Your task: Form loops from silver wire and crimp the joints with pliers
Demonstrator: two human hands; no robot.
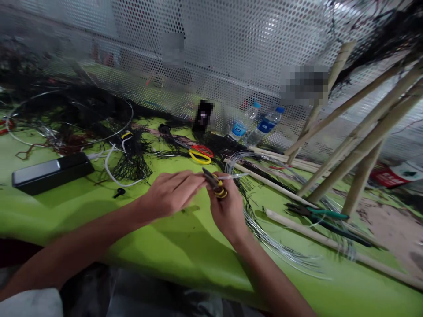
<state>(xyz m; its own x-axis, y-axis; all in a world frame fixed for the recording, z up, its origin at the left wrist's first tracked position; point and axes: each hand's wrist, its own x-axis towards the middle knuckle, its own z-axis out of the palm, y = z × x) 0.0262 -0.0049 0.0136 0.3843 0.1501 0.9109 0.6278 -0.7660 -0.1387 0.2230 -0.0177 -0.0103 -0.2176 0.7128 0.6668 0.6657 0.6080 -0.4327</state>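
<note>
My right hand [228, 204] is closed around a small pair of pliers [214, 182] with dark jaws and yellow-and-black handles. A thin pale strand [236, 175], possibly wire, sticks out to the right past that hand. My left hand [175, 191] has its fingers pressed together at the plier jaws; whatever they pinch is hidden. Just beyond both hands lie scissors [201, 154] with red and yellow handle loops. To the right of my right hand, a bundle of thin clear-looking wires [280, 246] spreads over the green surface [158, 251].
Green-handled pliers [327, 215] lie by wooden poles [357, 141] at right. Two water bottles [239, 127] [267, 125] stand against the perforated panel [224, 53]. On the left are a black box [53, 174], a white cable [110, 169], black netting [132, 165] and a wire loop [132, 114].
</note>
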